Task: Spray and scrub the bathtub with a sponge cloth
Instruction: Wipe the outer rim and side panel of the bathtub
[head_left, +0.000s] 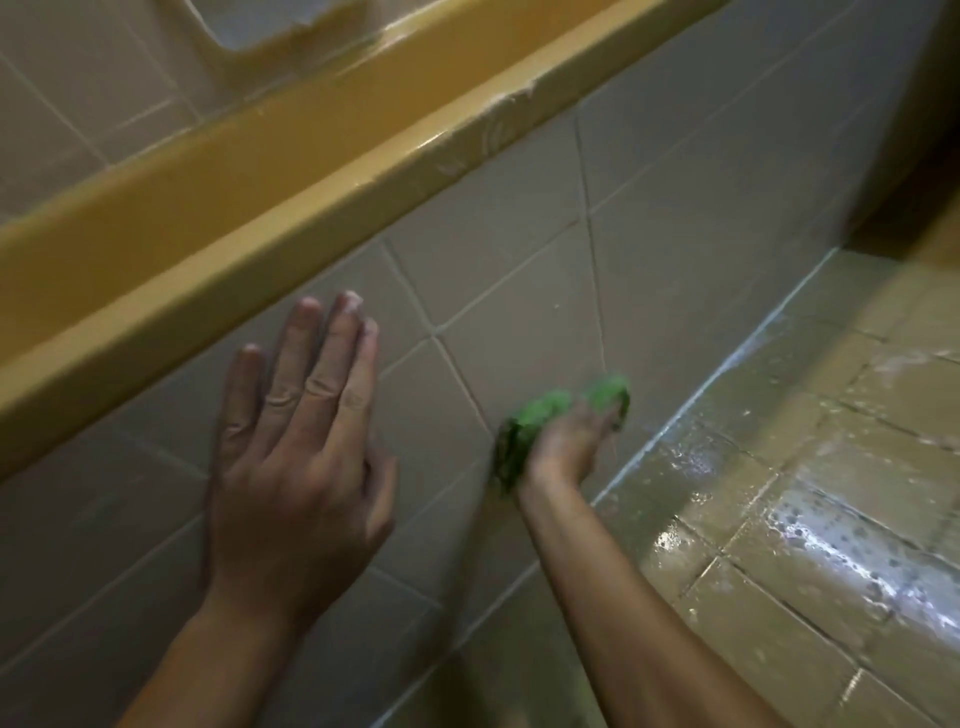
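The tiled bathtub front (675, 218), smooth grey-beige squares with pale grout, fills most of the view below the glossy yellow bathtub rim (218, 208), which runs diagonally. The tan tiled floor (831, 519) is wet and foamy at lower right. The left hand (296, 467) lies flat on the tiles, fingers straight and close together. The right hand (566, 441), blurred, grips a crumpled green sponge cloth (540, 415) against the tiles just above the floor edge.

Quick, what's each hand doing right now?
Left hand: open, flat on the tiled tub side.
Right hand: fingers curled round the green sponge cloth.
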